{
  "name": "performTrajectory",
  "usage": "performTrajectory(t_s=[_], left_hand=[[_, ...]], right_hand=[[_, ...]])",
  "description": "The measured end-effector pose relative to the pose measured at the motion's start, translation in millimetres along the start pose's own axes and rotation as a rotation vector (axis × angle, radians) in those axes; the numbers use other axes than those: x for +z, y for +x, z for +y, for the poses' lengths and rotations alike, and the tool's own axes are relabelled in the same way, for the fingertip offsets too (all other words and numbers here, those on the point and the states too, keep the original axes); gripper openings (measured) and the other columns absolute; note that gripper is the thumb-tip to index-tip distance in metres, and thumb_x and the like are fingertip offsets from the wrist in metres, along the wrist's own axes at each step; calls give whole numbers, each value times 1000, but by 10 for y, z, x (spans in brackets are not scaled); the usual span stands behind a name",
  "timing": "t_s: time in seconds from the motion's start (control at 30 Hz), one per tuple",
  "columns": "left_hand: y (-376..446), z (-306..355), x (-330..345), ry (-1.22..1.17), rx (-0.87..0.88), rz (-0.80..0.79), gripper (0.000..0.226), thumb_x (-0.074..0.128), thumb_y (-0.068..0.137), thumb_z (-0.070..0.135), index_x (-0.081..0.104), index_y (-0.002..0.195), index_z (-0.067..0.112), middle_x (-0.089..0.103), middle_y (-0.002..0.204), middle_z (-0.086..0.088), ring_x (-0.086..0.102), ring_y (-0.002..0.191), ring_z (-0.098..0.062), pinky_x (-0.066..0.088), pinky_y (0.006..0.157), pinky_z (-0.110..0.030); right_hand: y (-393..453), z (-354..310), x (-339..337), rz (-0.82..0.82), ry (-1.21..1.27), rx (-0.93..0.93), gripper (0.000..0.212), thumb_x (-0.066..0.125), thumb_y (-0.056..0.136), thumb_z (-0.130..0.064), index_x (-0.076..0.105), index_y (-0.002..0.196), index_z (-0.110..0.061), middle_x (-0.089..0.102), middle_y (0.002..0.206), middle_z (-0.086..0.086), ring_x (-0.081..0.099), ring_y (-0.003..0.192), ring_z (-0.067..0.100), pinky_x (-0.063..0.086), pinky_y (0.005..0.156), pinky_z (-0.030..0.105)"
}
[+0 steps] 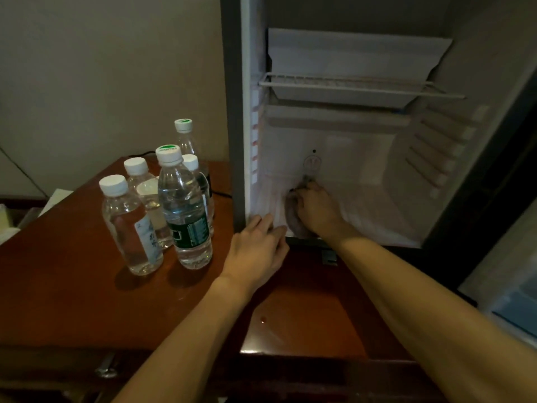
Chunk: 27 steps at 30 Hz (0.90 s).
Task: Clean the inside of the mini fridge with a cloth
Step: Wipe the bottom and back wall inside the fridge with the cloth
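1. Your right hand (pixel 315 207) has its grip curled over the bunched cloth (pixel 295 216), pressing it onto the floor of the mini fridge (pixel 377 216), near the front-left corner of that floor. Keep the palm flat on the cloth so the whole pad wipes, not just the fingertips.
2. Your left hand (pixel 258 248) lies with its fingers straight and together on the front lip of the fridge at the lower left corner, holding nothing. Leave it there as a brace; the cabinet looks light enough to slide on the wooden surface (pixel 87 286).
3. Work in overlapping strokes from the back wall toward the front edge, so dirt comes out rather than into the corners.
4. Watch the small round fitting (pixel 312 163) low on the back wall; go around it gently.
5. The wire shelf (pixel 348 85) and side ribs seem untouched; do them after.
6. Keep elbows away from the water bottles (pixel 162 205) standing near the surface's left edge.
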<state>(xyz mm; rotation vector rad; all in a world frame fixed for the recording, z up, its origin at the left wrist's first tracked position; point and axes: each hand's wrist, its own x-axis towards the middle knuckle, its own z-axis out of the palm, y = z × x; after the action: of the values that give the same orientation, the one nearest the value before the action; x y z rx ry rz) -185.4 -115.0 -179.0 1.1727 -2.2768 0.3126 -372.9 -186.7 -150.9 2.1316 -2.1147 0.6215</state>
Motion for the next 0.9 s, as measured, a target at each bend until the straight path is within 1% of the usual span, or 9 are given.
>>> performTrajectory(t_s=[0.17, 0.3, 0.4, 0.5, 0.6, 0.67, 0.77, 0.83, 0.9], left_hand=[[4, 30, -23, 30, -9, 3, 30, 50, 95, 36, 72, 97, 16, 55, 100, -3, 56, 98, -24, 53, 56, -36], [2, 41, -42, 52, -6, -2, 25, 56, 94, 34, 70, 92, 14, 55, 99, -4, 57, 97, -24, 50, 56, -34], [3, 32, -40, 44, 2, 2, 24, 56, 94, 33, 70, 91, 14, 56, 99, -4, 56, 97, -23, 50, 55, -34], [-5, 11, -32, 49, 7, 32, 23, 57, 93, 33, 70, 89, 14, 56, 96, -3, 57, 93, -22, 46, 51, -32], [-7, 1, -1, 53, 8, 41, 24, 54, 93, 34, 69, 89, 16, 56, 97, -1, 56, 94, -20, 43, 49, -30], [-2, -14, 11, 43, 5, 40, 25, 52, 94, 36, 69, 90, 18, 55, 99, 0, 54, 95, -19, 37, 49, -28], [-12, -53, 19, 10, 20, 44, 25, 51, 95, 36, 70, 97, 19, 55, 99, 1, 53, 95, -18, 37, 47, -28], [-8, -78, 23, -9, 32, 38, 28, 49, 96, 36, 70, 104, 20, 56, 100, 0, 53, 95, -18, 40, 47, -29], [1, -93, 22, -18, 40, 27, 31, 47, 97, 37, 70, 110, 21, 56, 101, 1, 53, 96, -19, 42, 47, -30]], right_hand=[[-633, -259, -278, -65, -41, -15, 46, 34, 98, -36, 61, 128, -14, 46, 146, 15, 42, 133, 34, 43, 98, 37], [-934, -375, -341, -143, -62, 36, 46, 49, 97, -35, 48, 140, -20, 37, 152, 8, 27, 144, 28, 40, 104, 39], [-950, -377, -315, -130, -74, 53, 46, 52, 97, -36, 48, 140, -21, 38, 150, 6, 26, 144, 26, 42, 103, 39], [-814, -370, -260, -133, -69, 66, 45, 48, 98, -37, 50, 139, -18, 39, 149, 8, 29, 142, 29, 42, 103, 41], [-522, -321, -106, -42, -79, -1, 37, 45, 98, -38, 62, 122, -16, 52, 136, 10, 45, 129, 31, 48, 92, 38], [-289, -333, -22, 12, -12, -3, 32, 46, 100, -31, 68, 113, -13, 57, 130, 13, 51, 121, 32, 48, 91, 37], [75, -357, 62, 53, 41, -29, 31, 49, 99, -22, 71, 109, -3, 57, 130, 19, 52, 122, 36, 43, 98, 38], [281, -342, 89, 22, 13, -5, 37, 43, 101, -24, 70, 115, -3, 55, 135, 18, 48, 128, 34, 39, 103, 37], [411, -337, 125, 19, -6, -43, 51, 30, 100, -28, 71, 112, 0, 60, 128, 21, 49, 125, 36, 32, 110, 37]])
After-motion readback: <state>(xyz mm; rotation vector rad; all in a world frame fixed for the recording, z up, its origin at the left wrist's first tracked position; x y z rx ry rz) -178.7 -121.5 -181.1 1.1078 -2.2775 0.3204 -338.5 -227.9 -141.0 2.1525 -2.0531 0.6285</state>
